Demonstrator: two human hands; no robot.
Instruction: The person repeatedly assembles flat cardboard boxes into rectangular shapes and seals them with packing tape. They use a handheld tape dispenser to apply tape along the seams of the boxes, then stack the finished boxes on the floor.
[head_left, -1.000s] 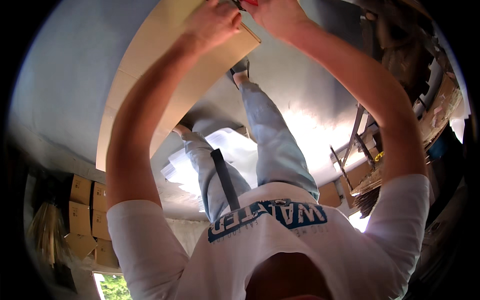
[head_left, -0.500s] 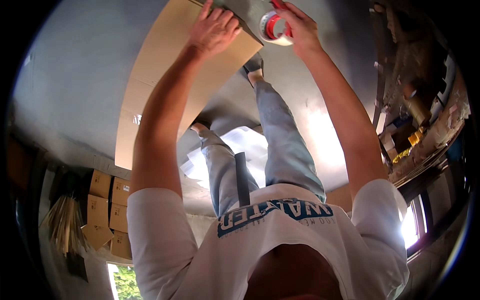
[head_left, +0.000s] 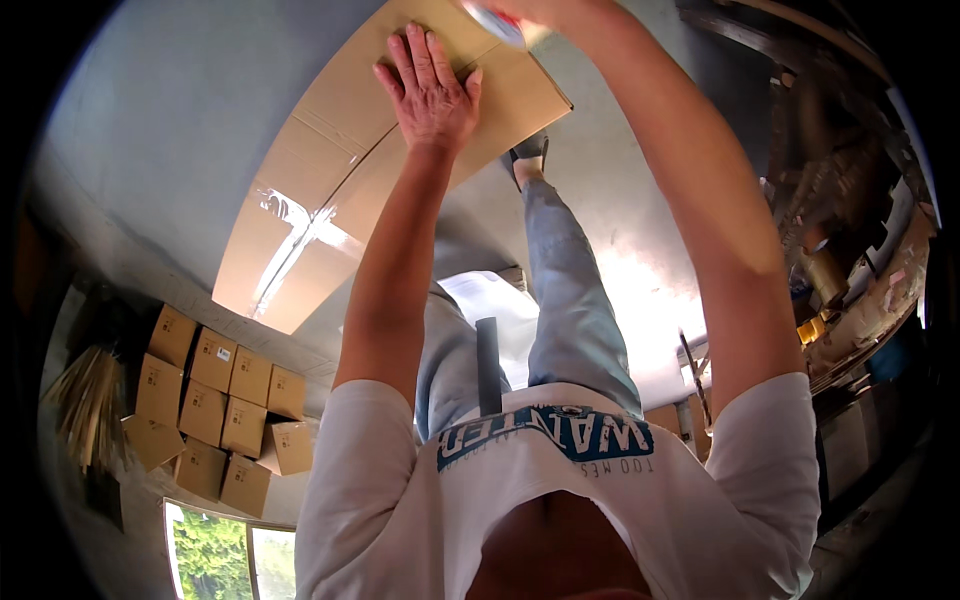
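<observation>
Your left hand (head_left: 437,108) rests flat and spread on the carton (head_left: 325,112), presumably to steady it. Your right hand (head_left: 548,10), partly out of view, appears clamped on the tape roll (head_left: 497,26).

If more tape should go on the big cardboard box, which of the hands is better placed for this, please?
The right hand, probably: it holds the tape roll, partly out of view. The left hand lies flat on the cardboard box, fingers slightly spread, so it seems better placed for steadying.
</observation>
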